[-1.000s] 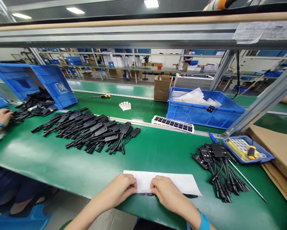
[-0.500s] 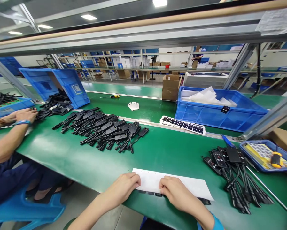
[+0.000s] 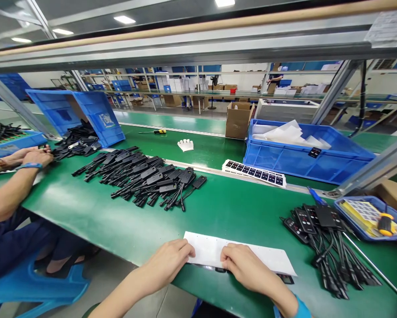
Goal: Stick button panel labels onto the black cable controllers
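Note:
A white backing sheet (image 3: 208,248) lies at the front of the green workbench, its plain side up. Along its near edge peek black labels (image 3: 286,279), mostly hidden beneath the sheet. My left hand (image 3: 172,261) pinches the sheet toward its left end, with fingers and thumb together. Right of the middle, my right hand (image 3: 241,265) grips the same near edge, fingers curled over it. To the right lies a bundle of black controllers with cables (image 3: 324,247), apart from my hand.
At left is a pile of black cabled devices (image 3: 142,176). A co-worker's hands (image 3: 36,157) work by a tipped blue crate (image 3: 102,121). Behind are a label sheet (image 3: 254,173), a blue bin (image 3: 304,159), a white glove (image 3: 185,145) and a screwdriver (image 3: 157,131). A tray (image 3: 344,207) stands right.
The view has swung left, bringing the co-worker's arms further into the picture. Both my hands stay on the sheet; the strip of black labels showing at its near edge has changed slightly.

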### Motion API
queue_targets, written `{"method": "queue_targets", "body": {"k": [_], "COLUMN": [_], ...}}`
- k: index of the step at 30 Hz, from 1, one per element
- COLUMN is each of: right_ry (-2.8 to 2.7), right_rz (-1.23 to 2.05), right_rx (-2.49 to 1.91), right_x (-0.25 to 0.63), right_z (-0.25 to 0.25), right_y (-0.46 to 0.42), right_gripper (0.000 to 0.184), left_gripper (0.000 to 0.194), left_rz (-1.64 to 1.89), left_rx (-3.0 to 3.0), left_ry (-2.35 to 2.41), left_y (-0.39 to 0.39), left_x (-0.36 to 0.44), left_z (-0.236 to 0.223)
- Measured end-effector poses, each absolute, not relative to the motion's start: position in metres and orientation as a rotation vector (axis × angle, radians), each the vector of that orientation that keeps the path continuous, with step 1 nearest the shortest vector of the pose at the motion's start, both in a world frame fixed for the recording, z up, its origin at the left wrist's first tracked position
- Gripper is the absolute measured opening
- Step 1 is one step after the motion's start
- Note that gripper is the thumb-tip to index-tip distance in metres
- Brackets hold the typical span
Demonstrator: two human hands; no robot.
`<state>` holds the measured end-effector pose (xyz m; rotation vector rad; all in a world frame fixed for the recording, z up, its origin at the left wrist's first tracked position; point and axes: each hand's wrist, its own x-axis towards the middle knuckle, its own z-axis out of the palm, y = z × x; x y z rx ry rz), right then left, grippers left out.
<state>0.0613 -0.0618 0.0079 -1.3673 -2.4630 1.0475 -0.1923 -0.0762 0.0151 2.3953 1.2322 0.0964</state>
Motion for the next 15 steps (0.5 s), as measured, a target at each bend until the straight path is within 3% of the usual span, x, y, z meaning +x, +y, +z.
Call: {"method": "queue_targets", "body": {"k": [5, 10, 15], "right_ry": [-2.488, -2.5, -2.494], "right_rz": [1.032, 1.013, 1.005], "right_rx": [-1.365, -1.352, -1.367], "right_x": [0.06, 0.059, 0.059], "right_z": [0.014, 0.015, 0.014], "right_y": [-0.06, -0.059, -0.06], "right_gripper": [0.015, 0.016, 0.017], "left_gripper": [0.041, 0.023, 0.021], "left_rz": [-0.033, 0.122, 0.09], "left_rx": [2.448, 2.393, 2.353], "left_ry": [1.418, 1.145, 0.936], "left_y": [-0.073, -0.058, -0.043], "left_x": [-0.185, -0.174, -0.143], "left_z": [0.007, 0.03, 0.034]}}
